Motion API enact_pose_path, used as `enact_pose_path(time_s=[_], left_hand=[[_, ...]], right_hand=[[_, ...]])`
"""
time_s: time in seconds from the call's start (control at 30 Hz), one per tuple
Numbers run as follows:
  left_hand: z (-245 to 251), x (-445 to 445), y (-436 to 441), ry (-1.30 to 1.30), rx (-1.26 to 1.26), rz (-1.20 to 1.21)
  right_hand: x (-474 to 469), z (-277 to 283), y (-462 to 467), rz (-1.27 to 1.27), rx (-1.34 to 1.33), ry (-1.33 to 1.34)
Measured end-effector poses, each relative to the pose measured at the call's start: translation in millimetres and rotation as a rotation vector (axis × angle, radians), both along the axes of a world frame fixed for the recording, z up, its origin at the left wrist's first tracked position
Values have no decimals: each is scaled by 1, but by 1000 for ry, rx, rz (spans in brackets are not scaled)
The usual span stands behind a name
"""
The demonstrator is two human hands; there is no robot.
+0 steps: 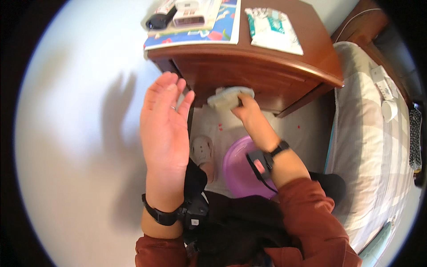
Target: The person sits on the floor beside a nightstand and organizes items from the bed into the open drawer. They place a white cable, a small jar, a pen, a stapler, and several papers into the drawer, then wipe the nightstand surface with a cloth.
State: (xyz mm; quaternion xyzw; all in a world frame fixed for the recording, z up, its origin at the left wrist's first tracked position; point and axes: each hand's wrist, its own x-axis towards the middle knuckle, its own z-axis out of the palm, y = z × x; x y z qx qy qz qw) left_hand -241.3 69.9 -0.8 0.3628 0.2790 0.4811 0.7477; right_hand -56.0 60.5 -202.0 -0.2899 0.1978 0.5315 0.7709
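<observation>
My right hand [246, 106] grips a folded pale cloth [227, 97], slightly blurred, against or just before the front of a reddish-brown wooden cabinet [287, 74]. Whether the cloth touches the wood I cannot tell. My left hand [165, 123] is raised at the left, palm in view, fingers up and a little bent, holding nothing. A ring shows on one of its fingers. Beneath my right forearm a purple plastic basin [233, 167] stands on the floor, partly hidden by the arm and the device strapped to my wrist.
On the cabinet top lie a white and teal soft packet [275, 30], a colourful printed sheet [213, 33], a white boxy device [189, 15] and a dark bottle [160, 20]. A bed with a checked cover [363, 147] flanks the right side. A pale wall [73, 133] rises at left.
</observation>
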Motion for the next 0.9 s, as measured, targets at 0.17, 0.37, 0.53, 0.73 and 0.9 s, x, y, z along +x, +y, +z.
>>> enact_pose_path(time_s=[0.17, 0.37, 0.53, 0.73, 0.9], left_hand=[[-8, 31, -9, 17, -22, -25], [-15, 77, -38, 127, 19, -224], [-15, 103, -58, 243, 210, -280], [-26, 120, -52, 321, 439, -238], [-33, 136, -40, 459, 477, -226]], right_hand=[[20, 106, -120, -121, -75, -704], [126, 182, -162, 14, -780, -2413], [185, 179, -117, 385, -1123, -2469], [242, 193, -53, 498, -1271, -2321], [231, 184, -60, 344, -1280, -2393]])
